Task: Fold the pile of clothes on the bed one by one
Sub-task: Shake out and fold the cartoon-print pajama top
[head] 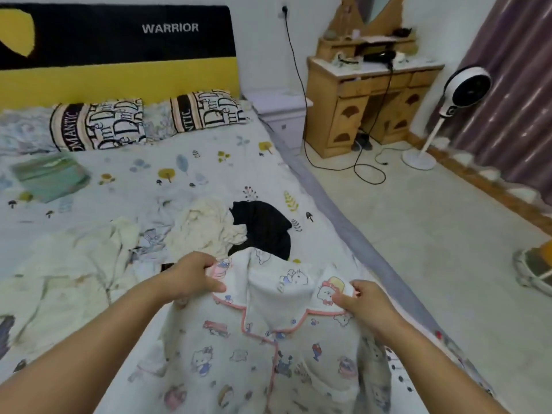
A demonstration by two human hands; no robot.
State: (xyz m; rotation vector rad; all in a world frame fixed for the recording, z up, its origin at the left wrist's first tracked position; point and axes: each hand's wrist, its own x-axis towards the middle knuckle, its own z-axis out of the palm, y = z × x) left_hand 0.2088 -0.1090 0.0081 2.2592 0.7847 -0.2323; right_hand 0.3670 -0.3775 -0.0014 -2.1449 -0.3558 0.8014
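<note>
Now we stand at the foot of the bed (pixel 209 162), which fills the left and middle of our view and serves as our landmark. On its near half, toward us, lies the unfolded pile (pixel 206 225): cream and pale pieces heaped together, with a black garment (pixel 265 225) at the pile's right edge, close to the bed's right side. Farther up the bed, toward the left and short of the pillows (pixel 98 124) at the headboard end, sits a green folded item (pixel 50 177), well apart from the pile.

Nearest us, over the bed's near right corner, we hold up a white cartoon-print pyjama top (pixel 268 348) with pink piping, its collar at the top and its body hanging down toward us. Our left hand (pixel 194 279) pinches the left shoulder by the collar; our right hand (pixel 361 303) pinches the right shoulder the same way, fingers curled into the cloth.

We judge this to be the opening of one garment's fold: the top is lifted and spread, not yet laid flat. The next move, as we read it, calls for a bare patch of bed beside the pile, both shoulders lowered level so the front lies smooth, then sleeves and sides turned in. Most of the pile is not yet folded.
</note>
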